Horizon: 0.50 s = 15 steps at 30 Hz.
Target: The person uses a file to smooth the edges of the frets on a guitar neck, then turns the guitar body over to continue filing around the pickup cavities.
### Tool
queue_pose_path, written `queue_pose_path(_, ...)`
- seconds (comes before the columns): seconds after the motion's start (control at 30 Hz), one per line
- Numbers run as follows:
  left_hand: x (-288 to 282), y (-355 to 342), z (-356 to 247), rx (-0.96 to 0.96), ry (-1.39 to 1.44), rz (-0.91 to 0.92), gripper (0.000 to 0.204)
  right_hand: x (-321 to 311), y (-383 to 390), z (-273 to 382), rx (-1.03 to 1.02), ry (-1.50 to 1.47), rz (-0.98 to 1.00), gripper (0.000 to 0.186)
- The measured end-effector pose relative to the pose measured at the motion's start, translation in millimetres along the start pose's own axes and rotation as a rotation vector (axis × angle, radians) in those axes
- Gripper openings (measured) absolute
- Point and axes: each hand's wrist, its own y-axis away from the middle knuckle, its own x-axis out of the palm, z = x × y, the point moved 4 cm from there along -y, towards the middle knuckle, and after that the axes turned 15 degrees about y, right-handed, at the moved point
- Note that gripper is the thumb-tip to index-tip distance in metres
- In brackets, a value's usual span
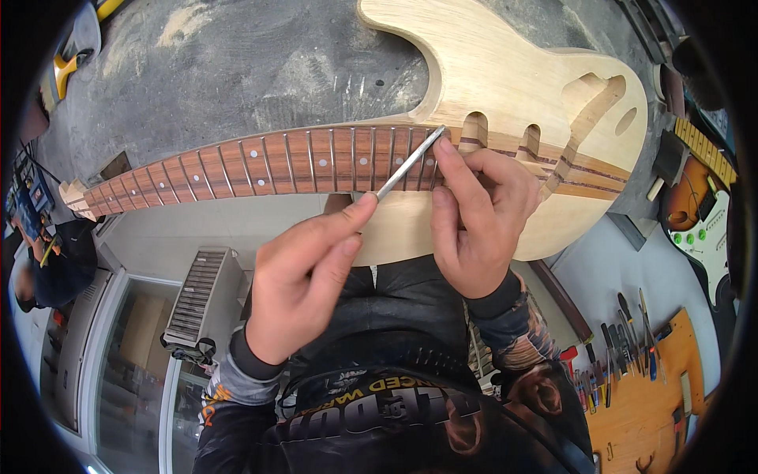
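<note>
An unfinished wooden guitar [505,87] lay across the dusty bench [237,71], its fretboard [260,162] extending to the person's left. Both hands pinched 1 slim metal file [409,163]: the left hand [304,280] gripped its lower end, while the right hand [474,217] pressed its tip onto the upper frets.

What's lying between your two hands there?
In the head view, a thin metal file spans from left hand to right hand, across the guitar fretboard.
</note>
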Motion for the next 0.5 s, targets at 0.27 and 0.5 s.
queue_pose_path(0.27,10,-19,-17,0.375,-0.675,0.163,0.042,4,1,-4,0.025,0.011,-0.078,0.065)
queue_pose_path(0.5,1,-2,2,0.039,0.082,-0.034,0.042,3,1,-2,0.035,-0.005,-0.051,0.063)
